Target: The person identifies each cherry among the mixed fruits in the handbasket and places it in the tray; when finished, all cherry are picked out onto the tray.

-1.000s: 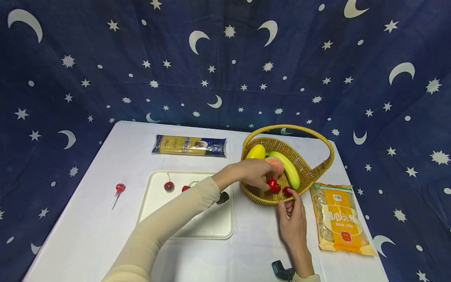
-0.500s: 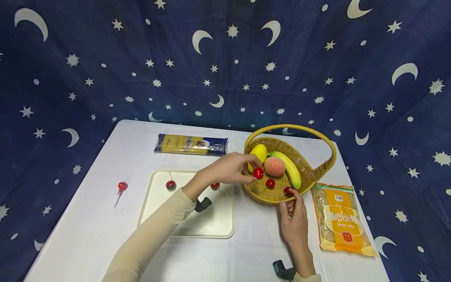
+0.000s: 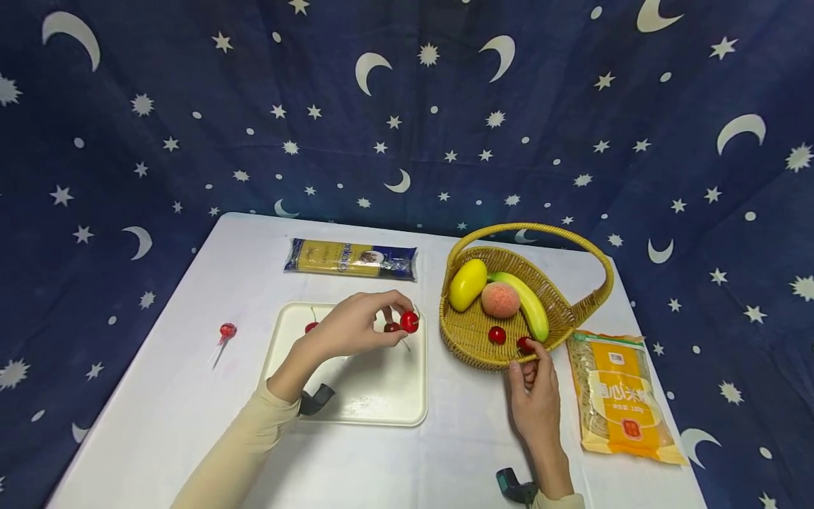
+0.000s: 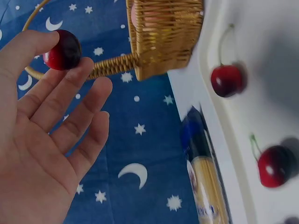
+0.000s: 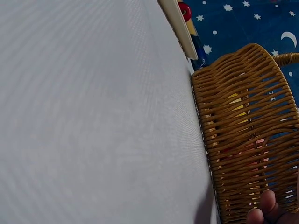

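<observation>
My left hand [image 3: 352, 325] pinches a red cherry [image 3: 410, 322] between thumb and fingertips, above the right side of a cream tray [image 3: 381, 406]. In the left wrist view this cherry [image 4: 63, 50] is clear of the tray, while a stemmed cherry [image 4: 226, 80] and another cherry [image 4: 275, 165] lie on it. My right hand [image 3: 537, 396] grips the near rim of the wicker basket [image 3: 467, 353], its index finger over the edge by a cherry [image 3: 524, 344]. Inside the basket are another cherry [image 3: 497, 335], a yellow mango-shaped fruit [image 3: 468, 285], a fuzzy peach [image 3: 500, 300] and a banana [image 3: 531, 304].
A spaghetti packet [image 3: 350, 259] lies behind the tray. At the left is a red lollipop [image 3: 227, 331]. A bag of rice noodles [image 3: 623, 396] lies right of the basket, whose tall handle [image 3: 534, 227] arches over it. A starry blue cloth [image 3: 407, 106] hangs behind the table.
My left hand has lifted a cherry out of the basket and carried it left over the tray. The right hand has stayed at the basket rim.
</observation>
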A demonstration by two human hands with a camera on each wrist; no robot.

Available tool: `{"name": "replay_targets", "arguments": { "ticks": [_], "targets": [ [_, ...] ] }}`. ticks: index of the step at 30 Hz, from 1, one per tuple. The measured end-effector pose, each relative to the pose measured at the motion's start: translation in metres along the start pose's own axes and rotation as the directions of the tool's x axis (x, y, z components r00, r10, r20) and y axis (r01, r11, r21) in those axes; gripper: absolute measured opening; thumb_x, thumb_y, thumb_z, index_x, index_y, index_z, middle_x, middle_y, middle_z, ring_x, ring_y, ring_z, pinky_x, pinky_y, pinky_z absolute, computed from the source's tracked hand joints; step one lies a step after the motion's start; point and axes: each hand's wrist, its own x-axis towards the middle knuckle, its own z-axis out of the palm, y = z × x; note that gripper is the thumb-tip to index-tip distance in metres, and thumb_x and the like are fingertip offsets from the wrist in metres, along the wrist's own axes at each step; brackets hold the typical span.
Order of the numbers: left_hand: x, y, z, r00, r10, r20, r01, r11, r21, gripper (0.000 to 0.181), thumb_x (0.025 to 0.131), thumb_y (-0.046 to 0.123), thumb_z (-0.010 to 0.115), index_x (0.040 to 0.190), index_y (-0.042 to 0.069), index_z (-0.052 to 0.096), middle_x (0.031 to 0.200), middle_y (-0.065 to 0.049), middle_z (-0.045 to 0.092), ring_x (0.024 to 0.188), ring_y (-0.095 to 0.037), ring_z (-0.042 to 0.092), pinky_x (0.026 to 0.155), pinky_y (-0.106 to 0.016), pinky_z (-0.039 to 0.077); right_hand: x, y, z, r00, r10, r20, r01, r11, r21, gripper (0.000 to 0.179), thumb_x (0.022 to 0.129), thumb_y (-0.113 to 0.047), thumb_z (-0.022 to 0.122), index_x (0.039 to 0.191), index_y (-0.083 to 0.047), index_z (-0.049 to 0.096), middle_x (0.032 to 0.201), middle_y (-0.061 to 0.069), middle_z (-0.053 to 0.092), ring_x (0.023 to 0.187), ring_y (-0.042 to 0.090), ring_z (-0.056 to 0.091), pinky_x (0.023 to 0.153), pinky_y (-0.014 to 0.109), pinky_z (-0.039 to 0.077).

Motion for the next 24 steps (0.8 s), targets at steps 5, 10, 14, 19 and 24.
{"name": "replay_targets", "arguments": {
  "ticks": [5,10,14,19,24],
  "targets": [
    [-0.025,-0.006,-0.001,0.997,-0.044,-0.056,0.046,0.999,0.019,0.032,0.092,0.029,0.081,0.121,0.031,0.070,0.107,0.017,0.076,0.094,-0.011,0.069,0.076,-0.027,0.052,-0.001,0.000,0.001,1.000,-0.004,0.000,0.004,1.000,-0.002,0.048,0.105,-0.015,0.064,0.151,-0.011,0.050,0.093,0.006,0.053,0.085,0.012,0.043,0.076,0.017,0.032],
    [-0.050,-0.016,0.000,0.991,-0.075,-0.109,0.078,0.997,0.025,0.034,0.090,0.027,0.083,0.122,0.028,0.071,0.107,0.014,0.076,0.090,-0.011,0.069,0.075,-0.026,0.055,-0.002,0.001,0.001,1.000,-0.005,0.000,0.005,1.000,-0.003,0.048,0.105,-0.014,0.065,0.150,-0.011,0.050,0.093,0.006,0.054,0.084,0.009,0.042,0.077,0.017,0.032],
    [-0.070,-0.026,0.001,0.983,-0.121,-0.136,0.123,0.992,0.001,0.034,0.089,0.025,0.083,0.121,0.028,0.071,0.102,0.016,0.075,0.088,-0.016,0.070,0.080,-0.035,0.057,-0.002,0.000,0.001,1.000,-0.004,-0.003,0.004,1.000,-0.002,0.048,0.105,-0.014,0.065,0.150,-0.010,0.050,0.092,0.006,0.054,0.084,0.006,0.041,0.076,0.016,0.032],
    [-0.093,-0.039,0.005,0.973,-0.165,-0.162,0.169,0.985,0.016,0.035,0.091,0.025,0.084,0.123,0.029,0.071,0.103,0.020,0.075,0.089,-0.008,0.067,0.079,-0.033,0.055,-0.001,-0.002,0.000,1.000,0.007,0.001,-0.007,1.000,0.003,0.047,0.105,-0.014,0.064,0.150,-0.010,0.050,0.093,0.006,0.054,0.083,0.006,0.042,0.075,0.015,0.033],
    [-0.109,-0.048,0.007,0.958,-0.211,-0.192,0.220,0.975,0.024,0.036,0.090,0.025,0.085,0.124,0.029,0.071,0.107,0.019,0.076,0.090,-0.007,0.067,0.078,-0.028,0.053,0.000,-0.004,0.000,1.000,0.014,0.005,-0.013,1.000,-0.005,0.047,0.106,-0.015,0.063,0.151,-0.010,0.049,0.094,0.006,0.053,0.084,0.007,0.041,0.076,0.015,0.032]
  ]
}}
